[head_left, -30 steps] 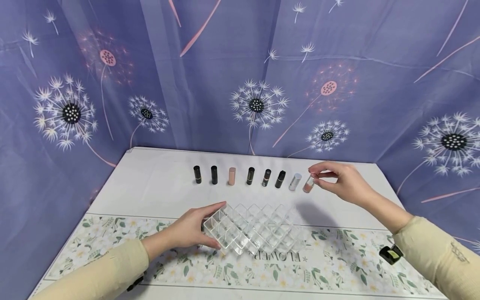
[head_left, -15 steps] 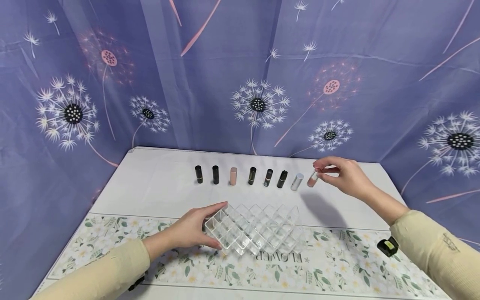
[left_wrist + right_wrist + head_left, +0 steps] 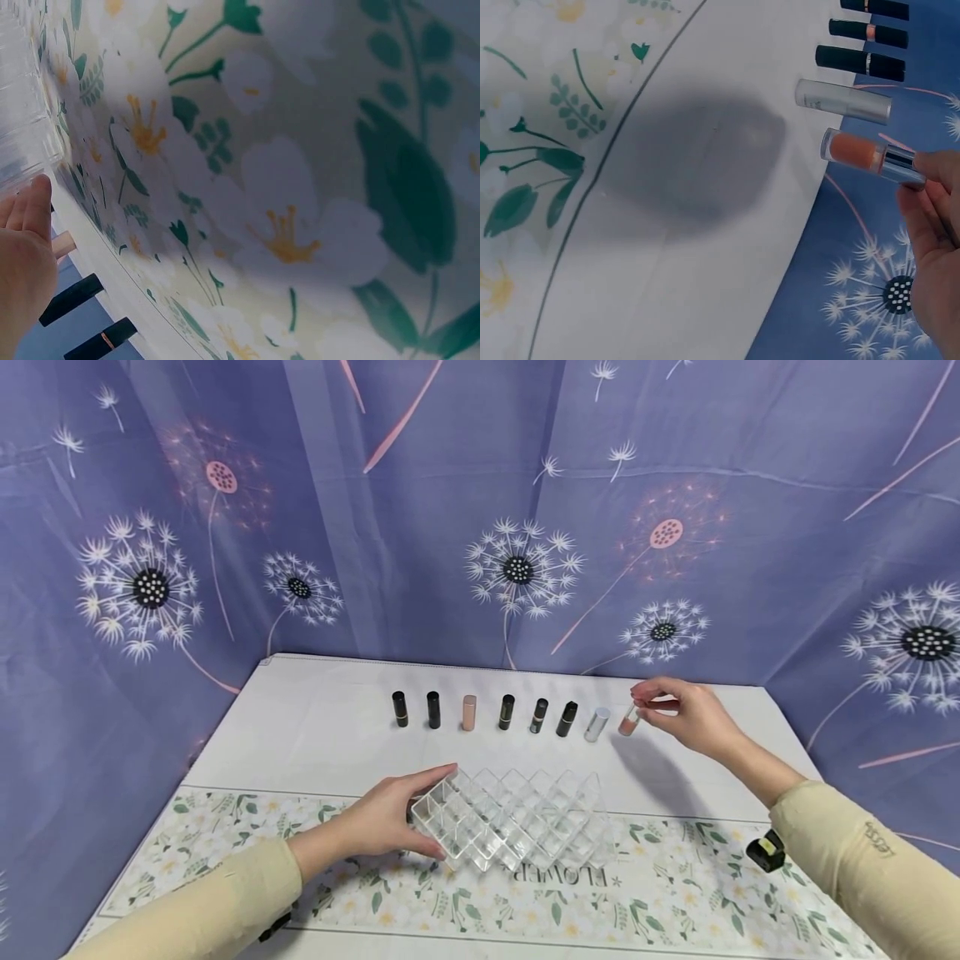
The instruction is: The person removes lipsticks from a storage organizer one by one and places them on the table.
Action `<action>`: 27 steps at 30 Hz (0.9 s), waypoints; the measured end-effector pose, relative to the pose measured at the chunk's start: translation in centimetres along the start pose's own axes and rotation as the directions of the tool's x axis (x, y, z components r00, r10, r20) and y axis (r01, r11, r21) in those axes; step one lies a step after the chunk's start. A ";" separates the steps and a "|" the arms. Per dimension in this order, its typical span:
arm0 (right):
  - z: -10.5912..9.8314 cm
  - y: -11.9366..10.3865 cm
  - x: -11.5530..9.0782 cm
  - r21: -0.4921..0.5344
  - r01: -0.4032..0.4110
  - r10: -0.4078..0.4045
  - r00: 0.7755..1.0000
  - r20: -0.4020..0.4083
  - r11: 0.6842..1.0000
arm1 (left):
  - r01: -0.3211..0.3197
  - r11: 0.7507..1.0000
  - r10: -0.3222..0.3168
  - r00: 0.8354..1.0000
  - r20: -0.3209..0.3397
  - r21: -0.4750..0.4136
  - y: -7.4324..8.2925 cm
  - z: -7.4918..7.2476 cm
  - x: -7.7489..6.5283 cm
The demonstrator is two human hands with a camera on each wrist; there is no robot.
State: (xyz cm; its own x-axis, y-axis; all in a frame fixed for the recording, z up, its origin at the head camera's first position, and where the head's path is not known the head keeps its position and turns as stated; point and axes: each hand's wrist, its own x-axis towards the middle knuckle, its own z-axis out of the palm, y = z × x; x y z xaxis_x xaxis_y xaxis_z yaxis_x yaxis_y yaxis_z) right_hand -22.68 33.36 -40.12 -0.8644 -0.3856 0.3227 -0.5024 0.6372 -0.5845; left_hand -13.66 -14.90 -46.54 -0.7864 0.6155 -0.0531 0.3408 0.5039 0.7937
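In the head view, my left hand (image 3: pixel 390 817) grips the left end of a clear plastic lipstick organizer (image 3: pixel 510 818), its thumb in front and fingers behind. The organizer's diamond-shaped compartments face up. At the right end of a row of lipsticks, my right hand (image 3: pixel 693 717) pinches the silver cap of a lipstick (image 3: pixel 870 156) with a clear, orange-pink base. Beside it stands a silver lipstick (image 3: pixel 597 725). Farther left are a pink lipstick (image 3: pixel 468 713) and several black ones, such as the black lipstick (image 3: pixel 567 719) nearest the silver one. The left wrist view shows only the organizer's edge.
A white table mat (image 3: pixel 315 752) with a floral band (image 3: pixel 675 893) and printed lettering lies under everything. Behind it and at both sides hangs a blue dandelion-print curtain (image 3: pixel 420 568). The row of lipsticks stands between the organizer and the back curtain.
My right hand has shifted slightly right and back with the pinched lipstick, widening its gap from the silver one. My left hand stays on the organizer. The head view has drifted a little.
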 end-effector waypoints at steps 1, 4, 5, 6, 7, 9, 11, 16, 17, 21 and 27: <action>0.1 0.2 0.0 0.003 0.001 -0.001 1.000 -0.006 1.000 | 0.000 1.000 0.000 1.000 0.000 -0.006 0.0 0.0 0.0; 0.6 0.6 0.0 0.003 -0.002 0.002 1.000 -0.018 1.000 | 0.000 1.000 0.000 1.000 -0.002 -0.020 0.0 0.0 0.0; 0.7 0.7 0.0 0.003 -0.004 0.004 1.000 -0.021 1.000 | 0.001 1.000 -0.001 1.000 -0.002 -0.025 0.0 0.0 0.0; 0.9 0.8 0.0 0.001 -0.006 0.006 1.000 -0.022 1.000 | 0.001 1.000 -0.001 1.000 -0.003 -0.025 0.0 0.0 0.0; 1.0 0.9 0.0 -0.001 -0.009 0.009 1.000 -0.023 1.000 | 0.000 1.000 0.000 1.000 -0.003 -0.027 0.1 0.0 0.0; 1.2 1.1 -0.1 0.001 -0.008 0.008 1.000 -0.025 1.000 | -0.001 1.000 0.001 1.000 -0.003 -0.025 0.1 0.0 0.0; 1.4 1.2 -0.1 0.005 -0.005 0.005 1.000 -0.028 1.000 | -0.002 1.000 0.002 1.000 -0.001 -0.023 0.1 0.0 0.0; 1.9 1.5 0.0 0.019 -0.006 0.006 0.999 -0.035 1.000 | 0.001 1.000 -0.001 1.000 -0.002 -0.011 0.0 0.0 0.0; 2.0 1.6 0.0 0.021 -0.007 0.007 0.999 -0.037 1.000 | 0.002 1.000 -0.002 1.000 -0.002 -0.011 0.0 0.0 0.0; 2.3 1.7 0.0 0.022 -0.009 0.010 0.999 -0.042 1.000 | 0.001 1.000 -0.001 1.000 0.002 -0.019 0.0 0.0 0.1; 2.7 2.0 -0.3 0.029 -0.017 0.018 0.999 -0.034 0.999 | 0.005 1.000 -0.005 1.000 0.004 -0.016 0.0 0.0 0.0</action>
State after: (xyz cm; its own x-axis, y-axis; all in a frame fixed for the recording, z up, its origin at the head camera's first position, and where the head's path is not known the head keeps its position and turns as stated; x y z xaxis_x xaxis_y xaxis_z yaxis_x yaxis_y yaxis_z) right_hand -23.41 32.90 -43.41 -0.8735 -0.3508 0.3375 -0.4868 0.6237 -0.6116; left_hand -13.71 -14.91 -46.56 -0.7860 0.6154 -0.0594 0.3287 0.4974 0.8028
